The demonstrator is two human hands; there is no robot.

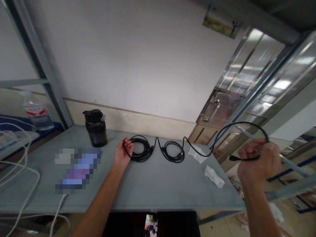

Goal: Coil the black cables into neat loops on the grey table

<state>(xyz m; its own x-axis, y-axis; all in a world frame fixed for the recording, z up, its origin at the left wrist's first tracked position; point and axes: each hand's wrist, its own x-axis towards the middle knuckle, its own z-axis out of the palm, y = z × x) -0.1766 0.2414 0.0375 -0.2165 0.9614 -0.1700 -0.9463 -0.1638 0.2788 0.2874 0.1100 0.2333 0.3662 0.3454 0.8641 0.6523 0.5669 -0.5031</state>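
A black cable (pixel 139 160) lies on the grey desk in two coils, a larger one at the middle and a smaller coil (pixel 172 161) to its right. My left hand (pixel 124 152) is closed around a strand at the left edge of the larger coil. From the smaller coil the cable runs right and arches up to my right hand (pixel 259 161), raised beyond the desk's right side. That hand is closed on the cable near its end, and a black plug (pixel 233 158) sticks out to the left of the fingers.
A dark lidded bottle (pixel 96 130) stands behind my left hand. A blurred-out phone-like object (pixel 80 169) with a white cord lies at left. Crumpled tissues (pixel 214 176) sit on the desk (pixel 172 187) at right. Metal frame posts (pixel 261 79) flank the desk.
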